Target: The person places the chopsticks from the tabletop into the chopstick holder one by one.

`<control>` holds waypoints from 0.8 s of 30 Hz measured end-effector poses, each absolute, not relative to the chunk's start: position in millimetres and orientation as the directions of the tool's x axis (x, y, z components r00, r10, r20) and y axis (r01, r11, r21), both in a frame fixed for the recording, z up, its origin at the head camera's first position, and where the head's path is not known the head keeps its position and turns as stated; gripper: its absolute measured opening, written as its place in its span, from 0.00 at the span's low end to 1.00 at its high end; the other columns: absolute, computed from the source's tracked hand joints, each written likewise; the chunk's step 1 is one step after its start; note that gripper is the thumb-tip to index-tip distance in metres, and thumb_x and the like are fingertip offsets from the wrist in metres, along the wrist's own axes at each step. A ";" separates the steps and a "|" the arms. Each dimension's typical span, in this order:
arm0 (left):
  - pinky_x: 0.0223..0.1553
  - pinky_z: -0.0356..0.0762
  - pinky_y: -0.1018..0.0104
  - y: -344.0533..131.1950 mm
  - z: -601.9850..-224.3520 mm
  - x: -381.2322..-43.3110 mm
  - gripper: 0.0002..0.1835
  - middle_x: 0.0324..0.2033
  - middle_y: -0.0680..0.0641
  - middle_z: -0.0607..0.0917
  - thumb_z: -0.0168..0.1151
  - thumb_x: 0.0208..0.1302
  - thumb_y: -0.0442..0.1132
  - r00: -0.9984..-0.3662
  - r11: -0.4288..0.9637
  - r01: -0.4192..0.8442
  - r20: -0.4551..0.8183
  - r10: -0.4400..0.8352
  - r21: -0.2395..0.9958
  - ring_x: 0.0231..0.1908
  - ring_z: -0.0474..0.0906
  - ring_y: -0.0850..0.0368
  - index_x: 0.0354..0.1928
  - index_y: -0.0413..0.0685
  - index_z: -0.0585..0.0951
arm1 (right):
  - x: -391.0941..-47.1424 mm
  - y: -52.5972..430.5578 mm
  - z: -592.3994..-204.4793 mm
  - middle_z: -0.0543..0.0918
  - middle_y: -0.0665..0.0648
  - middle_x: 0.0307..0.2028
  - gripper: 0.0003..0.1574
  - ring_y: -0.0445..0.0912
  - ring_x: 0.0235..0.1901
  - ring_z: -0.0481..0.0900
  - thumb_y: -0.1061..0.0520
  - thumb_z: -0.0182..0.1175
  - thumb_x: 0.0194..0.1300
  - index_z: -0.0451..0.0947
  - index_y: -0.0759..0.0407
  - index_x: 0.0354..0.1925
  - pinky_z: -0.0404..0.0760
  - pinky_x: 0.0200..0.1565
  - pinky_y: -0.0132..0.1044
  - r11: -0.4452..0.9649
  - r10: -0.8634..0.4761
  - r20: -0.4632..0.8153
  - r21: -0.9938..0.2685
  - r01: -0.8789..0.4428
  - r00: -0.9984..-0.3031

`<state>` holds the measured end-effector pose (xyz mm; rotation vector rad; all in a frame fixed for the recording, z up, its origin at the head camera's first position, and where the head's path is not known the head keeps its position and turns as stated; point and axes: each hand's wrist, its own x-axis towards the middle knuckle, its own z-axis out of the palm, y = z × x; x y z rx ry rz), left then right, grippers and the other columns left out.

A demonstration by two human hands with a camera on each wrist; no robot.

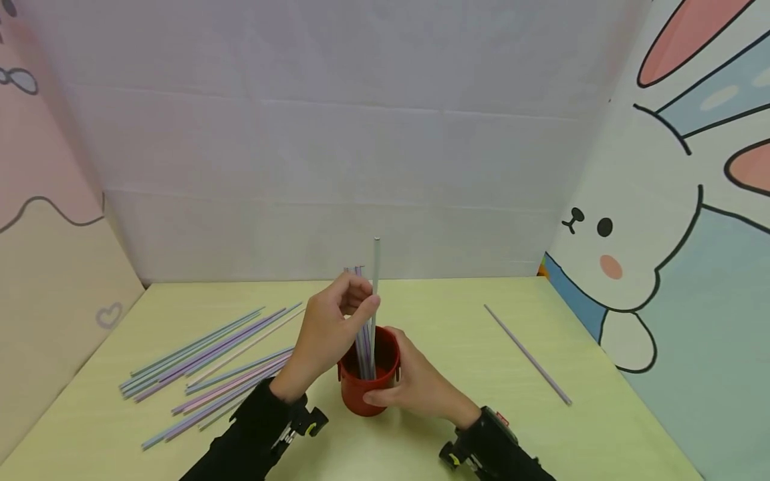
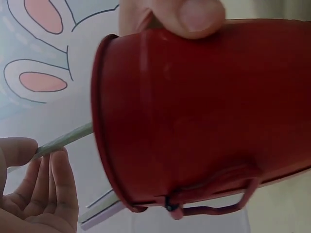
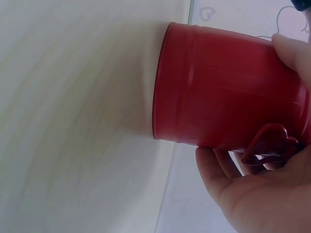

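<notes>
My left hand (image 1: 329, 329) pinches a pale green straw (image 1: 376, 267) between thumb and fingers, above a red metal bucket (image 1: 363, 399). The straw stands nearly upright, its lower part inside the bucket. Several purple and bluish straws (image 1: 363, 347) lean in the bucket beside it, partly hidden behind the left hand. My right hand (image 1: 424, 386) grips the bucket from the right, thumb on the near side. In the right wrist view, the fingers of this hand wrap the red wall (image 3: 228, 87) near a heart-shaped handle (image 3: 269, 145).
Two loose groups of pastel straws, an upper one (image 1: 198, 351) and a lower one (image 1: 222, 394), lie on the pale yellow table (image 1: 457, 454) at the left. A single purple straw (image 1: 529, 355) lies on the right. A whitish sheet (image 1: 325, 153) stands behind the table, with cartoon-printed panels at both sides.
</notes>
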<state>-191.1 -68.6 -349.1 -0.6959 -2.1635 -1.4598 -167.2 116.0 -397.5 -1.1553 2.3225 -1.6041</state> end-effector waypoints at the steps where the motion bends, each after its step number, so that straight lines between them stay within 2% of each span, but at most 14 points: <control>1: 0.35 0.80 0.65 -69.3 -352.9 -191.8 0.07 0.32 0.58 0.81 0.61 0.66 0.46 -0.782 0.325 0.618 0.602 0.162 0.716 0.31 0.77 0.64 0.42 0.57 0.76 | -167.3 115.9 -397.6 0.67 0.60 0.59 0.53 0.54 0.56 0.69 0.62 0.72 0.51 0.51 0.59 0.66 0.73 0.54 0.54 0.167 -0.623 0.324 -0.834 -0.525 -0.712; 10: 0.32 0.81 0.68 -73.2 -374.4 -190.6 0.07 0.30 0.59 0.80 0.64 0.64 0.40 -0.802 0.376 0.590 0.573 0.170 0.714 0.28 0.77 0.67 0.41 0.54 0.76 | -167.9 115.1 -398.9 0.67 0.60 0.59 0.53 0.54 0.55 0.70 0.62 0.72 0.51 0.51 0.58 0.66 0.73 0.54 0.53 0.166 -0.621 0.333 -0.829 -0.534 -0.710; 18: 0.33 0.81 0.70 -77.8 -385.4 -191.0 0.11 0.30 0.58 0.80 0.68 0.59 0.38 -0.801 0.421 0.588 0.572 0.179 0.691 0.29 0.77 0.69 0.42 0.53 0.76 | -167.2 114.8 -398.3 0.66 0.58 0.60 0.53 0.55 0.56 0.69 0.62 0.72 0.52 0.51 0.57 0.67 0.73 0.55 0.55 0.156 -0.625 0.329 -0.836 -0.526 -0.708; 24: 0.33 0.80 0.71 -81.4 -386.3 -192.1 0.13 0.30 0.58 0.80 0.69 0.58 0.38 -0.782 0.456 0.607 0.593 0.192 0.651 0.29 0.77 0.69 0.42 0.51 0.76 | -165.4 114.9 -395.8 0.66 0.61 0.60 0.53 0.56 0.56 0.69 0.62 0.72 0.52 0.51 0.59 0.67 0.74 0.54 0.53 0.177 -0.620 0.314 -0.837 -0.518 -0.719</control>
